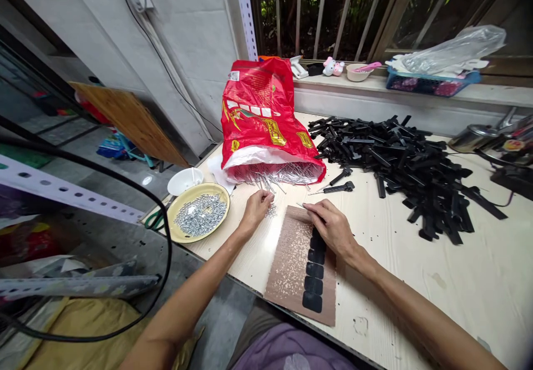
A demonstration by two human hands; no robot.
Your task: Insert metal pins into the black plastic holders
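Observation:
My left hand is closed in a pinch beside a little heap of small silvery pieces; what its fingertips hold is too small to make out. Between the thumb and forefinger of my right hand a thin metal pin points to the left. That hand is over the upper end of a brown board, whose surface is speckled with pale worn spots. A column of black rounded patches runs down the board's right side. Beyond my hands, a red bag lies with its mouth toward me, full of long metal pins.
A yellow bowl of small shiny metal pieces stands at the table's left edge, beside a white bowl. Black plastic parts are heaped at the right. Two black parts with pins lie near the bag. A black cable loops at the left.

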